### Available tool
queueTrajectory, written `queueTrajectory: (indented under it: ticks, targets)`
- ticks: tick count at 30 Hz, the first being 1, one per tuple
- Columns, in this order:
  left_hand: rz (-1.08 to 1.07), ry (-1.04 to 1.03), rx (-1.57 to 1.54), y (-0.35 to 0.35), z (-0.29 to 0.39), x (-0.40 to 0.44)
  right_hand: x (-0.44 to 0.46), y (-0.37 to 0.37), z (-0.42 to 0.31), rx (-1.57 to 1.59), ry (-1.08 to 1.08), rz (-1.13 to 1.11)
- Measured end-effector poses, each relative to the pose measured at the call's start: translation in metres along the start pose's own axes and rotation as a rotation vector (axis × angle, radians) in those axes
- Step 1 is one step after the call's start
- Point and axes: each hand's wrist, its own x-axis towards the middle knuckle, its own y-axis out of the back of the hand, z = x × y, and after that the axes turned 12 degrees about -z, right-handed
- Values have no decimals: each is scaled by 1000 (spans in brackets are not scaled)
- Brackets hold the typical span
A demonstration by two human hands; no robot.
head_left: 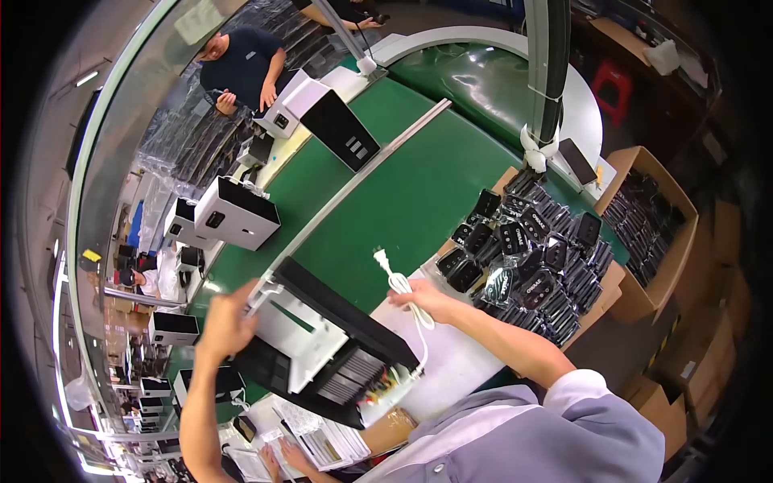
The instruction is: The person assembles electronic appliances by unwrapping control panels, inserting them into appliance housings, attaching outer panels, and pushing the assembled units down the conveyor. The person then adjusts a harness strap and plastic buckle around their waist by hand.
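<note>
My left hand [229, 324] has its fingers closed at the upper left edge of a black and white device housing [322, 350]. The housing is tilted and open, showing a white inner frame, grey metal fins and small coloured wires. A bundled white cable [400, 283] runs from its lower right end, with a plug at the top. My right hand [419, 299] has its fingers closed round the cable bundle. Right of it lies a heap of black pieces in clear bags [535, 274] on cardboard.
White and black boxy units stand on the green conveyor [386, 201] and along its far side, behind a metal rail [346, 185]. A post [547, 72] rises at the upper right. An open carton [680, 233] sits on the right. A co-worker [245, 64] is across the line; another's hands [286, 459] show below.
</note>
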Motion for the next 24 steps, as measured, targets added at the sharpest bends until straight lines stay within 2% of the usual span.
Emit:
queueTrajectory:
  ticks: [1,3,5,7,11,13,15,17,19,21,22,23,24]
  targets:
    - [-60,-6,-57,-19,-2,2,-10,-2,0,-10,-1,4]
    - [-165,-36,-148,-66,-7,14,-38,4,12,-296,-129,-59]
    - [-158,-191,-326,-119,-9,36,-63,9,27,-308,-153,-30]
    - [-196,-222,-463,-173,-10,61,-85,14,35,-312,-339,81]
    - [-301,-135,-546,-275,-25,106,-91,37,65,-457,-353,188]
    - [-268,-120,-564,-301,-26,115,-89,32,64,-529,-399,294]
    - [-161,-59,-554,-312,-26,112,-79,47,93,-594,-383,320]
    - [-132,-22,-569,-298,-9,92,-72,55,117,-913,-379,404]
    - [377,-136,-442,-253,29,62,-71,54,123,-835,-362,450]
    - [507,-5,-743,-171,87,13,-73,57,135,-992,-336,457]
    - [693,-92,-740,-138,106,-10,-77,56,141,-988,-344,450]
    - [874,-74,-687,-104,130,-37,-82,55,145,-1006,-301,487]
    - [1060,-154,-537,-72,151,-60,-88,54,149,-1027,-261,521]
